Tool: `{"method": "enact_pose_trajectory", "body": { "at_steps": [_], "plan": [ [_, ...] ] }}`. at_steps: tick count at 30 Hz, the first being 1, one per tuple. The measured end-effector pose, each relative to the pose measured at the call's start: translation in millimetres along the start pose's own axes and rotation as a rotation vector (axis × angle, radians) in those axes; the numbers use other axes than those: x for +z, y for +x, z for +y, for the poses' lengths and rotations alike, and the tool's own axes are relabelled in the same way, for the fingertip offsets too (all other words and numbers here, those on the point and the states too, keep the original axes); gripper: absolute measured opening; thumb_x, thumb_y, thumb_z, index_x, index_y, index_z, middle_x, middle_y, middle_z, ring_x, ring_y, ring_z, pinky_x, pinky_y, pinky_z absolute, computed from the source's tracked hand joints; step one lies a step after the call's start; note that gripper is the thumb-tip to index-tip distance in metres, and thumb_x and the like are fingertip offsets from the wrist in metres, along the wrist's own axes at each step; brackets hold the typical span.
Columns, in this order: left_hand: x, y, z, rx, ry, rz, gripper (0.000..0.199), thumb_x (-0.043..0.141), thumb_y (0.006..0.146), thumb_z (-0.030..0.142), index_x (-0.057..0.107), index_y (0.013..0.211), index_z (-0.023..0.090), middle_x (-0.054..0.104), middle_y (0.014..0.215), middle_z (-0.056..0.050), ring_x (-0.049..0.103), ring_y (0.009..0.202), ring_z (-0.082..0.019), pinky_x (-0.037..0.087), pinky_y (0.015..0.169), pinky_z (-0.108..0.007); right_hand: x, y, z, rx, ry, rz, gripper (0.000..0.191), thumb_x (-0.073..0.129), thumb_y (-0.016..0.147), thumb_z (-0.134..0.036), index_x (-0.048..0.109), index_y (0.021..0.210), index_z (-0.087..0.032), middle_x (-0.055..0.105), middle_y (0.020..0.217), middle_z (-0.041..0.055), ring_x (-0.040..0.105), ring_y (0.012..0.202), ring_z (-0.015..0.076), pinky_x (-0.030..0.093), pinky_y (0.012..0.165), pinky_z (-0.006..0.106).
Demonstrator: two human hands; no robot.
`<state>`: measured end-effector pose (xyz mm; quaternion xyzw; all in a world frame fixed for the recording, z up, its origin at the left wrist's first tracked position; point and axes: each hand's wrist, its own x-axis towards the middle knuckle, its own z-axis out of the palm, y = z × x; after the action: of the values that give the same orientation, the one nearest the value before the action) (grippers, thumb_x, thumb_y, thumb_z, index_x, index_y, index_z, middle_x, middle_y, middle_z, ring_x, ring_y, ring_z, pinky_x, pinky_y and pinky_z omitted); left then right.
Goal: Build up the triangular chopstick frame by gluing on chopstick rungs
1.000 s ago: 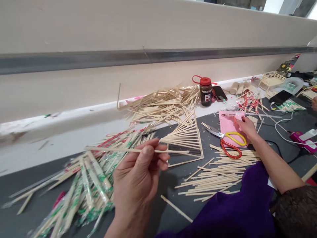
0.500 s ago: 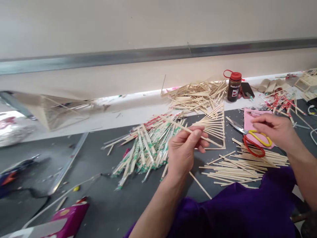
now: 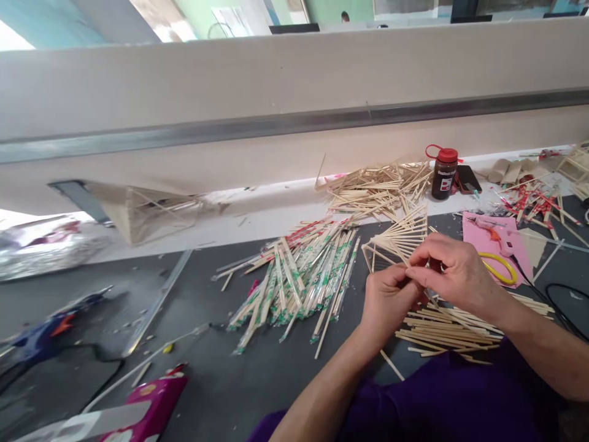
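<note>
My left hand [image 3: 391, 301] and my right hand [image 3: 460, 276] meet above the dark table, thumbs and fingertips pinched together. They close around a thin wooden chopstick, mostly hidden by the fingers. Just behind them stands a fan-like triangular frame of chopsticks [image 3: 402, 236], partly covered by my hands. Loose bare chopsticks [image 3: 448, 334] lie under my right hand. Scissors show only a yellow handle loop [image 3: 501, 268] beside my right wrist, on a pink sheet [image 3: 473, 230] that also bears a pink glue gun [image 3: 501, 239].
Wrapped chopsticks [image 3: 294, 276] are heaped left of my hands. More bare chopsticks [image 3: 377, 187] pile up by the wall, near a red-capped bottle [image 3: 444, 175] and a phone [image 3: 468, 179]. At left lie a blue glue gun [image 3: 43, 337], a clear ruler-like strip [image 3: 159, 301] and a magenta box [image 3: 159, 399].
My right hand has moved left from above the scissors to meet my left hand, which held the chopstick. The view has shifted, showing more of the room beyond the wall.
</note>
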<state>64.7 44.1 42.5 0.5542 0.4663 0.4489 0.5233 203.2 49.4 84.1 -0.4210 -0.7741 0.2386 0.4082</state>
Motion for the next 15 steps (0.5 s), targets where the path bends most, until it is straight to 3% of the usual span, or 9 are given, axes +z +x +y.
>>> {"method": "enact_pose_trajectory", "body": {
  "at_steps": [4, 7, 10, 12, 14, 15],
  "plan": [
    [-2.3, -1, 6, -0.002, 0.067, -0.037, 0.02, 0.064, 0.074, 0.029, 0.065, 0.058, 0.016, 0.062, 0.049, 0.0, 0.053, 0.04, -0.009, 0.043, 0.039, -0.019, -3, 2, 2, -0.004, 0.023, -0.016, 0.012, 0.059, 0.082, -0.013, 0.062, 0.072, -0.018, 0.06, 0.072, -0.0011, 0.055, 0.069, 0.0108, 0.042, 0.063, 0.024],
    [-18.9, -6, 22, 0.07, 0.171, -0.062, 0.015, 0.072, 0.071, 0.03, 0.074, 0.078, 0.017, 0.068, 0.061, -0.002, 0.057, 0.046, -0.011, 0.045, 0.042, -0.021, -15, 8, 5, 0.037, 0.006, 0.015, 0.011, 0.058, 0.084, -0.016, 0.062, 0.074, -0.018, 0.059, 0.07, -0.0023, 0.052, 0.063, 0.0093, 0.039, 0.059, 0.023],
    [-49.5, -10, 33, 0.197, 0.26, 0.211, 0.013, 0.071, 0.074, 0.029, 0.076, 0.085, 0.023, 0.068, 0.064, 0.0, 0.053, 0.045, -0.009, 0.043, 0.043, -0.02, -24, 15, 13, 0.079, -0.055, -0.012, 0.01, 0.057, 0.085, -0.019, 0.062, 0.076, -0.018, 0.059, 0.067, -0.0036, 0.049, 0.058, 0.0085, 0.035, 0.055, 0.023],
    [-71.3, -9, 29, 0.213, 0.305, 0.387, 0.013, 0.072, 0.074, 0.029, 0.076, 0.086, 0.024, 0.066, 0.066, 0.001, 0.049, 0.046, -0.008, 0.04, 0.042, -0.019, -24, 19, 23, 0.082, -0.088, -0.083, 0.012, 0.056, 0.084, -0.018, 0.061, 0.074, -0.018, 0.06, 0.066, -0.0034, 0.05, 0.058, 0.0087, 0.034, 0.056, 0.023],
    [-88.4, -6, 16, 0.202, 0.331, 0.443, 0.02, 0.074, 0.071, 0.028, 0.075, 0.091, 0.025, 0.068, 0.075, 0.0, 0.051, 0.052, -0.009, 0.041, 0.045, -0.019, -17, 23, 34, 0.074, -0.119, -0.145, 0.014, 0.053, 0.084, -0.016, 0.061, 0.072, -0.018, 0.061, 0.067, -0.0023, 0.051, 0.06, 0.0095, 0.034, 0.059, 0.024],
    [-94.1, -3, 9, 0.187, 0.354, 0.415, 0.025, 0.076, 0.069, 0.027, 0.075, 0.093, 0.026, 0.069, 0.084, -0.001, 0.054, 0.059, -0.01, 0.044, 0.05, -0.02, -12, 25, 39, 0.068, -0.139, -0.17, 0.016, 0.052, 0.084, -0.015, 0.061, 0.071, -0.018, 0.062, 0.068, -0.0015, 0.051, 0.062, 0.01, 0.034, 0.06, 0.024]
  ]
}}
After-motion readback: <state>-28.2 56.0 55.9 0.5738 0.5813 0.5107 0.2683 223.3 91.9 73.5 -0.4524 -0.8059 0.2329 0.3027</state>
